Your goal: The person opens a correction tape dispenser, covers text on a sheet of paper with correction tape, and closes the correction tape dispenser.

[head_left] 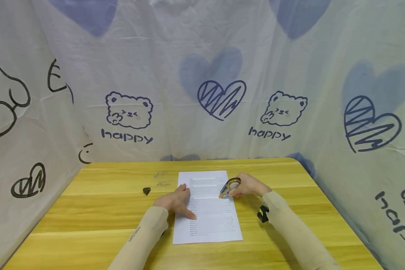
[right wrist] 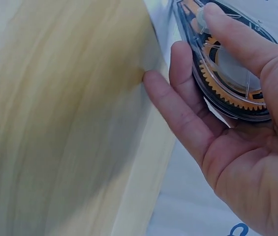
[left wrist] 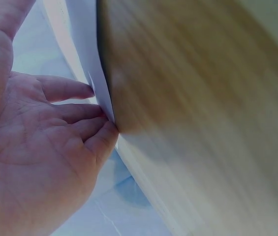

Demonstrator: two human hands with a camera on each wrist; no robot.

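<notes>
A white sheet of printed paper lies on the wooden table, lines of text running down it. My left hand rests on the sheet's left side, thumb spread toward the text. In the left wrist view, the fingertips of that hand touch the paper's edge. With thumb and fingers, my right hand holds a correction tape dispenser over the right part of the text, tip pointing down-left at the paper. The right wrist view shows the dispenser's clear case with orange gears inside.
A small dark piece lies on the table left of the paper. Faint dark smudges mark the wood behind it. White curtains with hearts and bears hang behind and at both sides. A black device sits under the right wrist.
</notes>
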